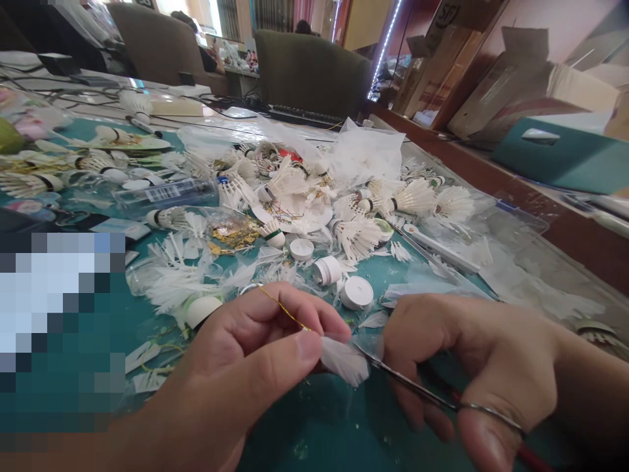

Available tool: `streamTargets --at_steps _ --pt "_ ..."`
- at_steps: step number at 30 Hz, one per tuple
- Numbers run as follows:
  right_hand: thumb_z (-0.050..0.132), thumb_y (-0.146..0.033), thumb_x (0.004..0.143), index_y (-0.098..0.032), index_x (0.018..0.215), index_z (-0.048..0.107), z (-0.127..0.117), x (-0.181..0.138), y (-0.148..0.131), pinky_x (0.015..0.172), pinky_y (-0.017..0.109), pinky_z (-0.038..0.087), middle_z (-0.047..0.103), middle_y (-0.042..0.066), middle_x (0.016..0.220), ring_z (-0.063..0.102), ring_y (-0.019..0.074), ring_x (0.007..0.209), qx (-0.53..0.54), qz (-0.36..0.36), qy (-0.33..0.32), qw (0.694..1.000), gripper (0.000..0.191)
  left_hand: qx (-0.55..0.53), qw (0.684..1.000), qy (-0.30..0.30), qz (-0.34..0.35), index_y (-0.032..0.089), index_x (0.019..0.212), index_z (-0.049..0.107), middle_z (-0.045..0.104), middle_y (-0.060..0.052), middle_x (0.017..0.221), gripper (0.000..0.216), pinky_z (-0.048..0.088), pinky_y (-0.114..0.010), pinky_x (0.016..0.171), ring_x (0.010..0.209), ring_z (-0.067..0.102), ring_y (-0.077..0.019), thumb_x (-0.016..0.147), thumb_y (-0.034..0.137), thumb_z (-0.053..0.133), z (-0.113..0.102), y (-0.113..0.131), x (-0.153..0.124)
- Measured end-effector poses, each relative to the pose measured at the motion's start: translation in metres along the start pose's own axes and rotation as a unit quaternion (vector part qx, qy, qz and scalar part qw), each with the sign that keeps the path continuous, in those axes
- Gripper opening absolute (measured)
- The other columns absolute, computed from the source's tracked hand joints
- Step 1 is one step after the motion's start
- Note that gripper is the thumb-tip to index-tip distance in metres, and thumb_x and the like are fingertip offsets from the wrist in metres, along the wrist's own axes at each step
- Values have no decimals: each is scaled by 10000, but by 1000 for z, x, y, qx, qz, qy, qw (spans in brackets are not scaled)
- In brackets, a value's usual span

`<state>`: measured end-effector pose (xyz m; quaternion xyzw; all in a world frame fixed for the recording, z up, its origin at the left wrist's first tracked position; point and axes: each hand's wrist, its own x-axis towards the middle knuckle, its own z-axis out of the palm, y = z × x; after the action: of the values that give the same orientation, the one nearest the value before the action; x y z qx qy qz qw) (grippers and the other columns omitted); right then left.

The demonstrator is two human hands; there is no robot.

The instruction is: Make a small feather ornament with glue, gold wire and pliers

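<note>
My left hand [265,357] pinches a small white feather piece [344,362] between thumb and fingers. A thin gold wire [281,305] runs up and left from the same pinch. In my right hand [472,347] is a pair of scissors [415,388], its metal ring around my thumb. The blades point left, with their tips beside the right edge of the feather piece. Whether the blades touch it I cannot tell. Part of the handle is hidden behind my hand.
Beyond my hands, white round caps [357,292] stand on the green mat [289,436]. Several shuttlecocks [361,236], loose feathers and plastic bags [366,147] are heaped behind. A plate [314,219] lies among them. Long tweezers [422,248] and a teal box [565,154] are at right.
</note>
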<state>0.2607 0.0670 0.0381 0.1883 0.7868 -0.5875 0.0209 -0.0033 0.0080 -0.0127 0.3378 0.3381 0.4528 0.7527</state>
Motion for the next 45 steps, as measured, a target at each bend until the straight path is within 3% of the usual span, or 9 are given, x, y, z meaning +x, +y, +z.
streamTargets --at_steps 7,15,26,30,36,42,45 --pt "587 -812 996 -54 1040 808 2 -2 -1 643 247 504 751 68 738 669 134 663 -35 -1 41 999 791 -32 999 32 -27 252 771 855 824 38 860 268 582 -116 706 757 732 -97 708 365 1090 14 1 -5" --pt "572 -844 990 -74 988 794 4 1 0 620 250 476 695 31 702 615 119 630 -14 25 36 999 802 -39 997 6 -65 304 779 901 860 28 810 156 604 -149 734 772 773 -116 766 313 1056 16 -1 -2" --pt "509 -822 1038 -67 991 780 8 2 0 647 250 483 728 60 749 618 127 666 -62 6 35 997 803 16 1000 1 -19 258 699 880 808 43 835 157 602 -149 704 713 732 -99 826 219 965 15 -1 -1" --pt "515 -753 1083 -77 955 756 8 3 -1 637 238 466 713 53 752 604 120 665 -77 -13 38 996 729 38 999 5 -18 260 685 870 800 42 818 163 590 -157 701 705 707 -103 803 194 961 16 0 0" --pt "671 -575 1093 -108 938 740 7 2 -1 622 235 423 665 3 727 583 108 646 -96 -17 42 994 497 63 998 -6 -24 276 719 882 820 32 819 151 573 -150 711 751 724 -118 823 187 944 12 1 0" --pt "872 -328 985 -136 880 719 7 -1 0 624 211 412 654 -42 724 567 88 653 -137 -3 60 989 267 99 995 -12 0 300 745 892 840 43 839 200 578 -127 727 777 743 -114 900 173 877 7 0 2" --pt "904 -322 955 -145 882 726 7 -3 0 639 214 417 671 -42 733 573 91 665 -149 4 67 987 262 121 992 -21 22 302 755 894 845 41 840 224 584 -128 727 772 748 -115 934 179 841 6 -1 4"
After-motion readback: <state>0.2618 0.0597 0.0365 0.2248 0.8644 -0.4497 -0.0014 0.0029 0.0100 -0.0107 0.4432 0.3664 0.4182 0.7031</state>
